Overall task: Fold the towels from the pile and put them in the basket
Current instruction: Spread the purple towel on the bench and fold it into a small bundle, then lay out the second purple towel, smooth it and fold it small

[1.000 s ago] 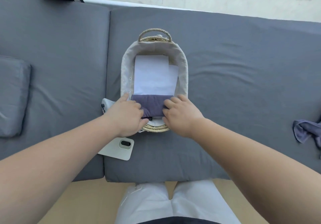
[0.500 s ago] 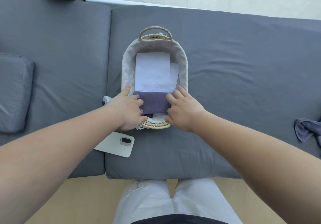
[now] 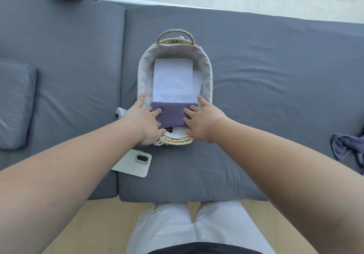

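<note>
A woven basket (image 3: pixel 207 70) with a pale cloth liner stands on the grey sofa cushion in front of me. A folded white towel (image 3: pixel 173 80) lies in its far part. At the near end of the basket, a folded purple towel (image 3: pixel 171 115) lies across, partly over the white one. My left hand (image 3: pixel 143 123) rests on the purple towel's left end, index finger stretched along the liner. My right hand (image 3: pixel 204 123) rests on its right end with fingers spread flat. A crumpled purple towel (image 3: pixel 344 145) lies at the far right edge.
A white phone (image 3: pixel 134 163) lies face down on the sofa by my left wrist. A small white object (image 3: pixel 120 113) peeks out left of the basket. A grey pillow (image 3: pixel 15 104) sits at the far left. My knees are at the sofa's front edge.
The purple towel has slid a little farther into the basket and lies flatter. The fingers of both hands have straightened and spread out over it.
</note>
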